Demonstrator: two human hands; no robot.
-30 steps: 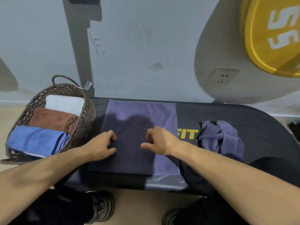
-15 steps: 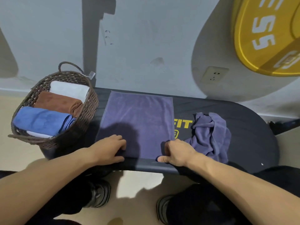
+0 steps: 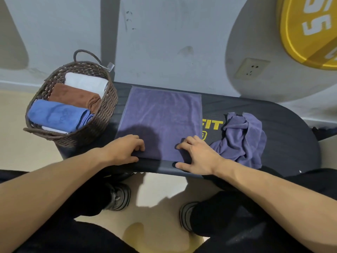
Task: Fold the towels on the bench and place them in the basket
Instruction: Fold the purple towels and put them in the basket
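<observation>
— While pinching the spread towel's (image 3: 160, 123) near corners, left hand (image 3: 124, 152) at 7 o'clock, right hand (image 3: 198, 156) at 5?

— Yes. Lying flat on bench (image 3: 284, 132), long axis toward 12. Folding away probably. Basket (image 3: 102, 114) at 10, nearer left hand; crumpled towel (image 3: 242, 137) at 3.

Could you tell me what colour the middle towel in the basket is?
Brown towel; the head view shows it.

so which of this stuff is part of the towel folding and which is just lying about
Part of the job:
- flat purple towel, gripped at its near edge by the left hand and right hand
- crumpled purple towel, not yet folded
- basket holding folded blue towel, brown towel, white towel
- bench

Just lying about:
- yellow weight plate
- wall socket
</observation>
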